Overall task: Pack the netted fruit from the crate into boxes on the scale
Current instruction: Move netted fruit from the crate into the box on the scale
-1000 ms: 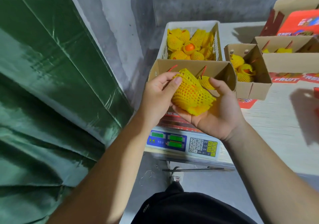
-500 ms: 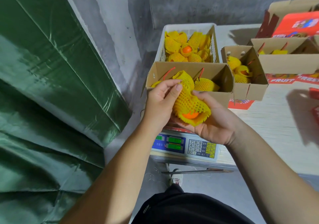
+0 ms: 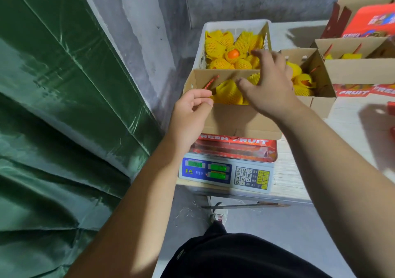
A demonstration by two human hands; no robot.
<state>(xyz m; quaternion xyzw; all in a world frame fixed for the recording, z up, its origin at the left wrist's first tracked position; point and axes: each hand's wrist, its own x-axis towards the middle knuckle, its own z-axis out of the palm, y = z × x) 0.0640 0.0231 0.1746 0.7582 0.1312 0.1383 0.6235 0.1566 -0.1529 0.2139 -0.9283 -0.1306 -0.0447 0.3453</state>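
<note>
An open cardboard box [image 3: 235,120] stands on the digital scale [image 3: 226,174], with netted fruit [image 3: 228,92] in yellow foam inside it. Behind it a white crate [image 3: 235,26] holds several more netted fruit [image 3: 213,47], one showing its orange skin. My right hand [image 3: 267,83] hovers over the box's far right side, fingers spread and stretched toward the crate, holding nothing. My left hand [image 3: 192,110] sits at the box's front left corner with fingers loosely curled, empty, beside a red cord handle [image 3: 210,83].
To the right on the table stand a second open box [image 3: 316,98] with netted fruit and a third box [image 3: 359,70] behind it. A red printed carton [image 3: 372,21] is at the far right. Green tarp [image 3: 64,106] and a grey wall fill the left.
Both hands held one netted fruit in front of the box; that fruit now lies in the box. My right hand has moved forward toward the crate, and my left has drawn back empty.
</note>
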